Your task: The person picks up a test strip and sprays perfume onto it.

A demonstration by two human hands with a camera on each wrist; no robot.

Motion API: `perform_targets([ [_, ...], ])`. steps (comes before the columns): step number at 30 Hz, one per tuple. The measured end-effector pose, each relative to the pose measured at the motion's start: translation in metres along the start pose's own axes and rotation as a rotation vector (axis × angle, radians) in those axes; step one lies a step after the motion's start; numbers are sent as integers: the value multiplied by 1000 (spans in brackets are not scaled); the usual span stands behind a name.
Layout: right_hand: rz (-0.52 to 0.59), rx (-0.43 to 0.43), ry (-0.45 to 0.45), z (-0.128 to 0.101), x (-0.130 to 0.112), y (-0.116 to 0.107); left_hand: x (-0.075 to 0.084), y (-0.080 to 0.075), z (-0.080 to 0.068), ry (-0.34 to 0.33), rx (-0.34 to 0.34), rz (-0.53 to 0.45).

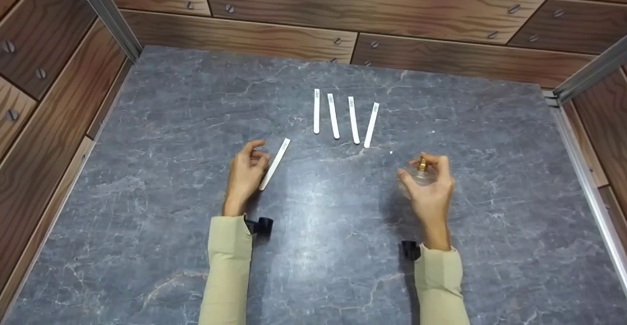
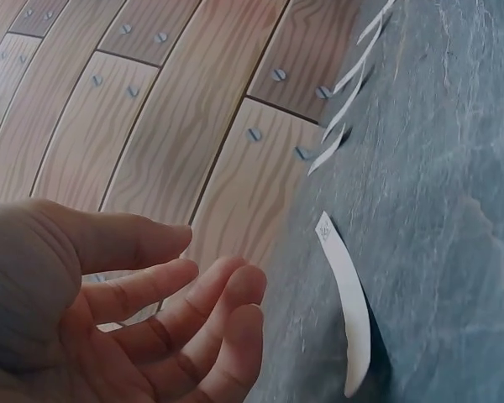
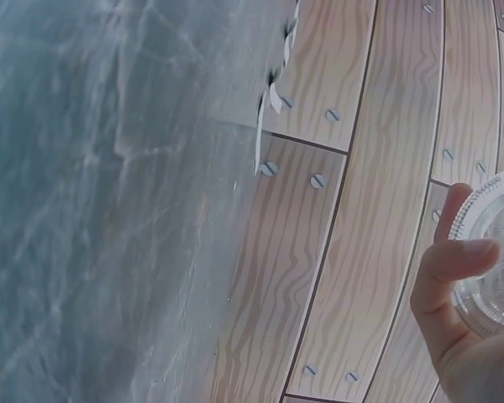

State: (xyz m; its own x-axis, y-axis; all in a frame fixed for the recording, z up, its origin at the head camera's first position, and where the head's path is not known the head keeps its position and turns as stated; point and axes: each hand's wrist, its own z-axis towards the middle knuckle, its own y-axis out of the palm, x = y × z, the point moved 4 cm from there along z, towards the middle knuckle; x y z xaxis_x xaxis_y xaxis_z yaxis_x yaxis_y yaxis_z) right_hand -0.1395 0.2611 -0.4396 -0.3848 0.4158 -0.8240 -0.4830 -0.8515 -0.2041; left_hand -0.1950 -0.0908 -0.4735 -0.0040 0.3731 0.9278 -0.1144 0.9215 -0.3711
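My right hand (image 1: 433,190) holds a small clear glass perfume bottle (image 3: 502,290) with a gold neck, thumb and fingers around it. In the right wrist view the bottle's round, ribbed glass is cut off by the frame edge. On the left, my left hand (image 1: 244,175) hovers with loosely bent fingers and nothing between them. Beside it a white paper test strip (image 1: 275,163) lies slanted on the table, small dark print at its far end. The left wrist view shows this strip (image 2: 350,302) apart from the fingers.
Several more white test strips (image 1: 353,119) lie in a spaced row farther back on the grey marbled table (image 1: 313,266). Wood-patterned panels (image 1: 274,6) wall the back and sides, with metal posts (image 1: 105,13) at the corners. Tiny white specks (image 1: 391,152) dot the table near the bottle.
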Motion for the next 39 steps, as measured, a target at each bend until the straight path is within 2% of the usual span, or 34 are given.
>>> perform_targets([
  [5,21,-7,9,4,-2,3,-6,-5,-2,-3,40,9],
  [14,11,-32,-21,3,-4,8,-18,-9,-12,-17,51,6],
  [23,-5,-29,-16,2,-1,5,-24,-13,-12,-46,5,41],
  [32,-13,-19,16,0,-1,4,-26,-19,-13,-121,-39,104],
  [39,-3,-25,19,1,0,6,-24,-13,-11,-142,-44,123],
])
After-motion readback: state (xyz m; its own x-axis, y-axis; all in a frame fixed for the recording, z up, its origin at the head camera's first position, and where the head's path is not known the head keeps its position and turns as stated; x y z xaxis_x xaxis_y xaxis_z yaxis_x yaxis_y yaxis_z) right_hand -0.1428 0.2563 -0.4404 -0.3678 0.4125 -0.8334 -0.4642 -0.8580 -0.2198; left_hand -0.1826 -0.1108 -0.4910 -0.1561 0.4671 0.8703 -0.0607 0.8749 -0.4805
